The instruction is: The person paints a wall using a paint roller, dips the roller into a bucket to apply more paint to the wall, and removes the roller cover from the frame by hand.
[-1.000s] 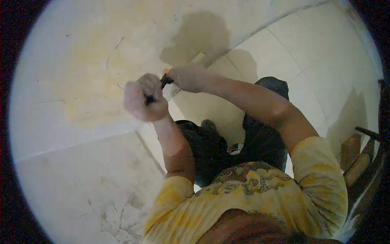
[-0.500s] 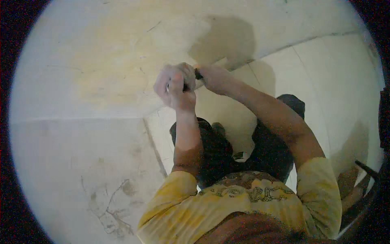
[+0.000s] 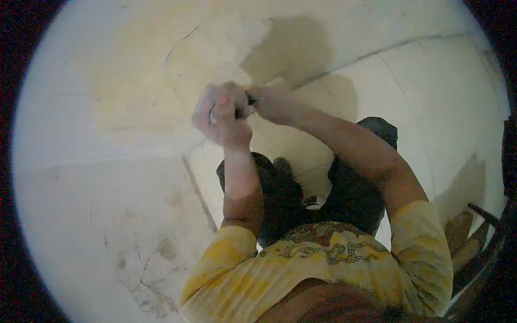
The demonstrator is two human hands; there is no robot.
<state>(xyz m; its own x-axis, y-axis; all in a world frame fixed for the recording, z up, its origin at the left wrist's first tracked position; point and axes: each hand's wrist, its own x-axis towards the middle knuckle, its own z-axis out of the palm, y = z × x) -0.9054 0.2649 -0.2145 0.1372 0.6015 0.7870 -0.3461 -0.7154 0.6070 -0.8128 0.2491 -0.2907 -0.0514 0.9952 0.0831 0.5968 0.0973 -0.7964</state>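
Black handheld object (image 3: 251, 98): located between the two hands, raised in front of the person's body; mostly covered by the fingers, so its exact kind cannot be determined. Left hand (image 3: 222, 114): grip closed, fingers curled and thumb uppermost; a dark part of the object shows inside the curl. A curved whitish edge (image 3: 214, 115) is visible at the left side of this hand; whether it belongs to the same object cannot be told. Right hand (image 3: 272, 105): grip closed on the object's other end, just beside the left hand, with the black part exposed in the gap between them. Slight blur at the fingers noted. Surroundings: pale tiled floor (image 3: 441, 91) to the right; a pale surface with yellow patches (image 3: 134, 102) at upper left, marked by thin dark lines and bearing a rounded shadow (image 3: 296, 48). Lower left, a pale surface with brown stains and cracks (image 3: 142, 258). Person wears a yellow-and-white patterned shirt (image 3: 218, 264) and dark trousers (image 3: 355, 191), knees apart. At the right edge, a dark bar (image 3: 484, 215) near brown items, kind not discernible
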